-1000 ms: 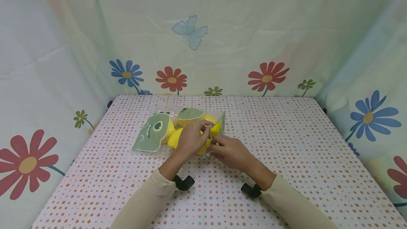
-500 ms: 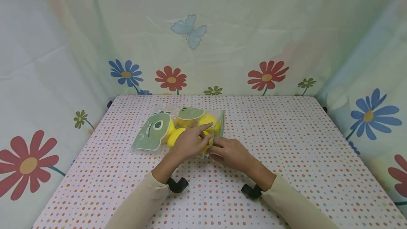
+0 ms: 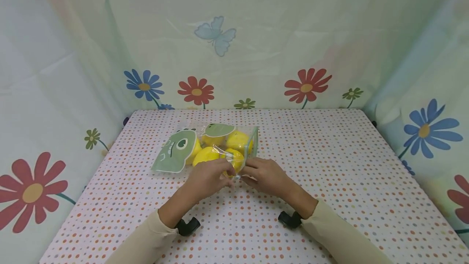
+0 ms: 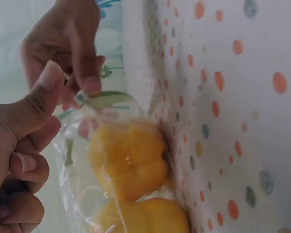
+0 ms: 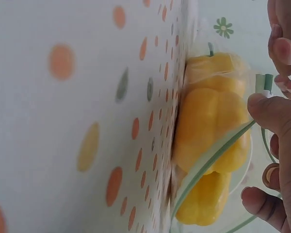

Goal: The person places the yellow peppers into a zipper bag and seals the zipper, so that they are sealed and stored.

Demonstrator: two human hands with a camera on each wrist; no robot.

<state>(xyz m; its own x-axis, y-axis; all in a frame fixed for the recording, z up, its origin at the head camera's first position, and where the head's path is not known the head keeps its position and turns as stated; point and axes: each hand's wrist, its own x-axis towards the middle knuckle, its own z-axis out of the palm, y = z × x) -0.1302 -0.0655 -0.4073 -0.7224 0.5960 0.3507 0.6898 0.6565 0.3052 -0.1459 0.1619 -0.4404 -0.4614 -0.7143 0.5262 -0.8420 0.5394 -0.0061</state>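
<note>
A clear zip bag (image 3: 175,154) with a green monster print lies on the table, holding several yellow bell peppers (image 3: 206,155). Its green-edged opening faces right. My right hand (image 3: 269,177) pinches the near corner of that edge; in the right wrist view the thumb (image 5: 269,109) presses beside a small white and green piece (image 5: 265,87), perhaps the zip's slider. My left hand (image 3: 208,177) is just left of this corner, thumb and forefinger apart with nothing seen between them. In the left wrist view its other fingers (image 4: 26,167) are loosely bent beside the bag.
The table (image 3: 311,141) has a white cloth with coloured dots. Flower-printed curtains (image 3: 256,52) stand at the back and both sides. A black band with a camera (image 3: 188,226) is on the left wrist, another (image 3: 290,219) on the right.
My left hand has let go of the bag's edge and drawn back toward me and to the left, uncovering the front peppers. My right hand stays at the near corner.
</note>
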